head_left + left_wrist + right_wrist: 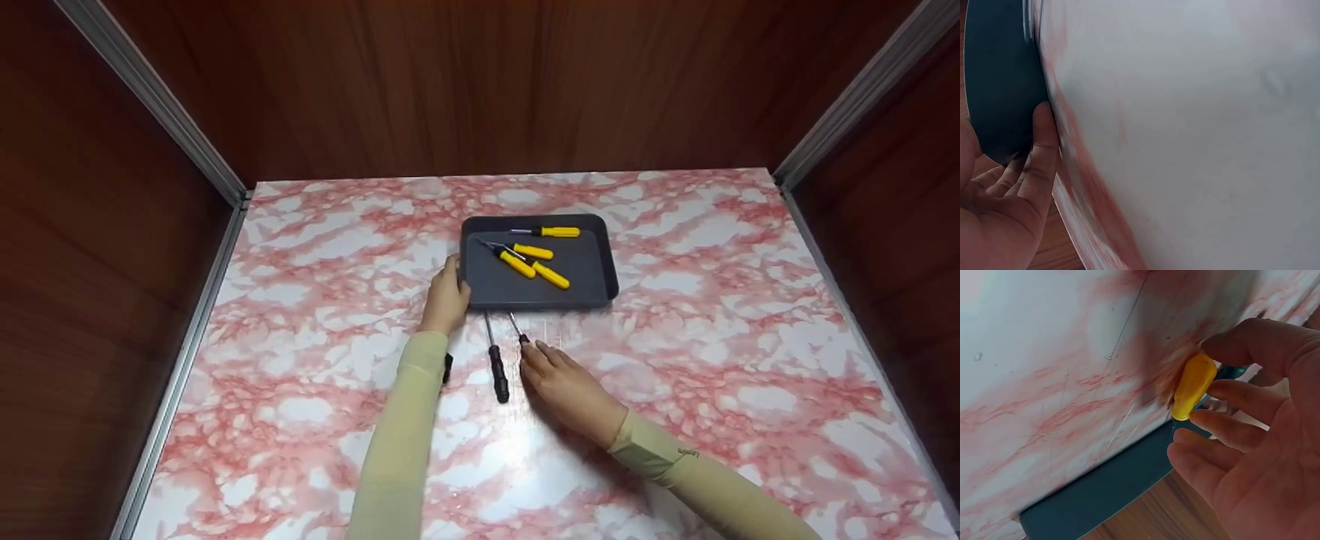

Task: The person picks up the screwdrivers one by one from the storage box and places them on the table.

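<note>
A dark grey tray (570,289) lies on the tabletop with several yellow-handled screwdrivers (552,276) inside. At its front left corner my left hand (448,298) grips the tray, thumb and fingers on either side of the corner. Just in front of the tray, my right hand (562,386) holds another screwdriver (514,324) whose shaft points at the front wall. Its yellow handle (1193,385) shows between thumb and fingers in the right wrist view and is covered by the hand in the head view. Left of it lies a black-handled screwdriver (499,373), touched by neither hand.
The red-and-white marbled tabletop (720,300) spreads around the tray. Dark wood panels (487,90) stand behind it and on both sides, with metal strips (180,135) along the corners. A small black object (448,367) is beside the left sleeve.
</note>
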A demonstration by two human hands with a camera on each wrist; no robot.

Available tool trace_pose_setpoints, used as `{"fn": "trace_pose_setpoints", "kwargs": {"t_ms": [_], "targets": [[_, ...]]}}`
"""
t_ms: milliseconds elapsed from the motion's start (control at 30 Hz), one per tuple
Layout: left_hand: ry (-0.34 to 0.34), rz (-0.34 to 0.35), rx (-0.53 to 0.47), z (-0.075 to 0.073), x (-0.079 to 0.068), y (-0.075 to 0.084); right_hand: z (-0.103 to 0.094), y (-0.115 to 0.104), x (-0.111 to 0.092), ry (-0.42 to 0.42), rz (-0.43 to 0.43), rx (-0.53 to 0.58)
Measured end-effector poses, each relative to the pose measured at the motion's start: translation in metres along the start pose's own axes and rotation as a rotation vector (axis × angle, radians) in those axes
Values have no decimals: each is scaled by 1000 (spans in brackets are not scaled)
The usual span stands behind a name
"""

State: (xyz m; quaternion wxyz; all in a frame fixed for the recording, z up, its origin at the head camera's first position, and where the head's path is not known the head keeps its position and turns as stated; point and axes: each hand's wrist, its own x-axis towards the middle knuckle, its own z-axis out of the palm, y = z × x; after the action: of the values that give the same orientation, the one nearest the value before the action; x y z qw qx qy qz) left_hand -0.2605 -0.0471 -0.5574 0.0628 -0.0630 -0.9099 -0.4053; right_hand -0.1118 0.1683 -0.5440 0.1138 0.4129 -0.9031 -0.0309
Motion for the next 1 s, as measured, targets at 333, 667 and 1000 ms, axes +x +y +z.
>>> {"fn": "trace_pose_setpoints", "kwargs": {"t_ms": [333,667,1000], "targets": [[-1,6,22,0,0,-1,-1,-1,1,98,-74,-5],[19,31,15,0,0,-1,-2,-3,3,-26,-50,-23],[21,28,17,-1,-1,0,-1,-4,7,13,-79,-68]]}}
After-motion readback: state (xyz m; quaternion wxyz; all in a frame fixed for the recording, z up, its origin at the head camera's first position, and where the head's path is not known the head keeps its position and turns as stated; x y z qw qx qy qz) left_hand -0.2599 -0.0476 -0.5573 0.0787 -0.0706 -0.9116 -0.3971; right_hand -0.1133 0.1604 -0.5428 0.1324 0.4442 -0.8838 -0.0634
